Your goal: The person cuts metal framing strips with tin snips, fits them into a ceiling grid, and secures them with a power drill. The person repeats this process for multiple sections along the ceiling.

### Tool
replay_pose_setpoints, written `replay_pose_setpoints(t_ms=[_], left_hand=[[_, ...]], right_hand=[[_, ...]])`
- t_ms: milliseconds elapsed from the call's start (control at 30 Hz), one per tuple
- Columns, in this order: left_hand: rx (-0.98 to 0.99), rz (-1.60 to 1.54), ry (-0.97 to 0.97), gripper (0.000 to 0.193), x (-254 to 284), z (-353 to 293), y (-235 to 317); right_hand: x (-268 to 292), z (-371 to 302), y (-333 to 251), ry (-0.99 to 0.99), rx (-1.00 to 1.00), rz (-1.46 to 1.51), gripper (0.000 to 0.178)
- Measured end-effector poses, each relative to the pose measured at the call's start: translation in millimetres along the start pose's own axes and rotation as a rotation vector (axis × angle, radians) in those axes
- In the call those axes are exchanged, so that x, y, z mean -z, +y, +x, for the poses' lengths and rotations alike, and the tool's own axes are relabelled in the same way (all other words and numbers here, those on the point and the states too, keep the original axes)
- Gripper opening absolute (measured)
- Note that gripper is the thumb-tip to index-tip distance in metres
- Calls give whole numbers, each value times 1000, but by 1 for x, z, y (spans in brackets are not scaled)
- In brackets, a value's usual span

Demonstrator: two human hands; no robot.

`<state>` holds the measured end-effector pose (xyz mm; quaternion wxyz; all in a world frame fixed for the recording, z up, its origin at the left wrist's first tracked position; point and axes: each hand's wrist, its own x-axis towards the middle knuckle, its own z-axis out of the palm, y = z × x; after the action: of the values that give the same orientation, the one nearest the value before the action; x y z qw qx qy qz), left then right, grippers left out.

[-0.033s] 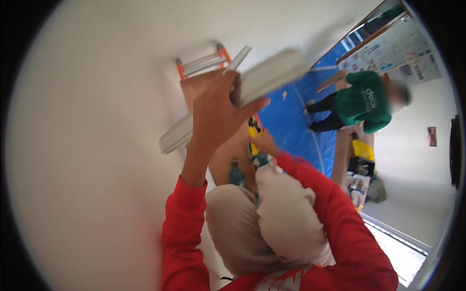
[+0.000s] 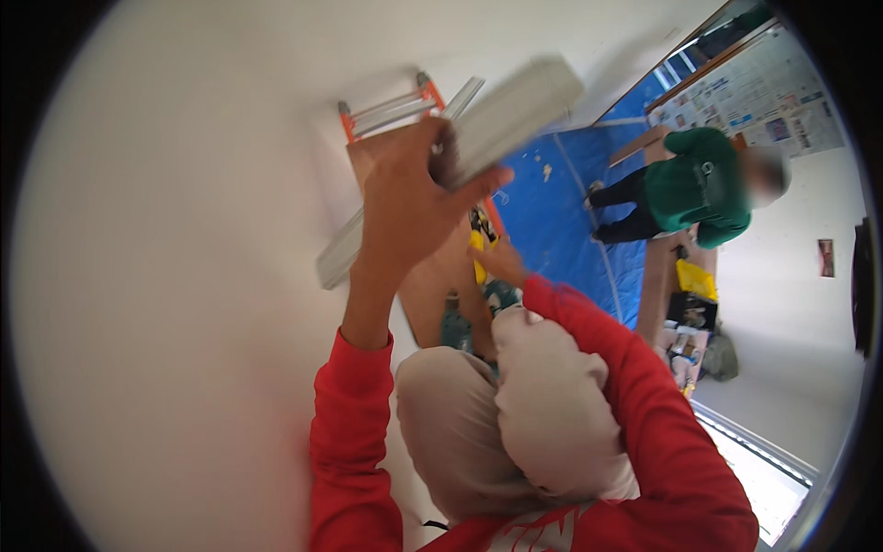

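My left hand (image 2: pixel 405 202) is raised, its fingers wrapped round a wide off-white strip (image 2: pixel 515 115) that looks like a length of cable trunking. A narrower pale strip (image 2: pixel 342 250) slants behind that wrist and shows again beyond the fingers; whether it is held too, I cannot tell. Lower and to the right, my right hand (image 2: pixel 501 263) has its fingers closed at a yellow-and-black tool (image 2: pixel 477 258) along the edge of a brown board (image 2: pixel 432 294). The tool's kind is unclear, partly covered by the hand. A teal-and-black power tool (image 2: pixel 455 328) sits on the board near my knees.
An orange-and-grey ladder end (image 2: pixel 386 112) juts out beyond the board, against the white wall (image 2: pixel 184 276). Blue sheeting (image 2: pixel 561 212) covers the floor. On the right a person in a green top (image 2: pixel 690 184) stands by a long bench (image 2: pixel 655 285) with a yellow bag (image 2: pixel 696 280).
The whole view has shifted slightly. My left hand and the wide strip have tilted up a little; my right hand stays at the yellow-and-black tool.
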<state>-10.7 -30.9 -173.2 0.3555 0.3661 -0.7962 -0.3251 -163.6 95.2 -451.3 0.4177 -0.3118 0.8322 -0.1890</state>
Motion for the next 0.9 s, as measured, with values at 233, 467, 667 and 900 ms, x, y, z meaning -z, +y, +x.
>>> replay_pose_setpoints(t_ms=[233, 467, 667, 900], left_hand=[[324, -732, -36, 82, 64, 23, -29], [460, -1044, -66, 83, 91, 25, -48], [450, -1273, -9, 79, 102, 31, -47], [296, -1475, 14, 73, 128, 61, 19]], right_hand=[[-89, 61, -17, -125, -154, -11, 111], [-113, 52, -18, -190, -9, -67, 94], [-8, -24, -119, -309, 401, 199, 80], [167, -229, -267, -852, 788, 452, 56]])
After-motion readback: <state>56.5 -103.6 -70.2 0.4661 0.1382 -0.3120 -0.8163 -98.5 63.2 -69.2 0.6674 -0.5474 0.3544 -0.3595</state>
